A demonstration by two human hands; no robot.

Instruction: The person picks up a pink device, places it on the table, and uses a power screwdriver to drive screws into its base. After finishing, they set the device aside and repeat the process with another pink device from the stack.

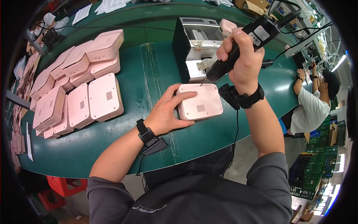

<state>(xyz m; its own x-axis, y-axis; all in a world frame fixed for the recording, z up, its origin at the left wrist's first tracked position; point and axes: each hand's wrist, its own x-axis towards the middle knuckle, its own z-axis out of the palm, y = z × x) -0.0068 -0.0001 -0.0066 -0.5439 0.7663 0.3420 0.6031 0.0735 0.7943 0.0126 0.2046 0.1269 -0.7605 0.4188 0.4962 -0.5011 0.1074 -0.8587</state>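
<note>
My left hand (164, 112) clasps the left end of a pink box (209, 101), index finger lying on top, thumb along its near side. My right hand (244, 61), apart from it, is wrapped round a black electric screwdriver (222, 66). The box lies flat by the middle of the table's (134, 74) near edge. The thin bit points down at its far side; I can't make out whether it touches. The screwdriver partly hides the machine (197, 56) behind. Toward the table's left end, stacked pink boxes (105, 98) overlap, covering the lower ones.
</note>
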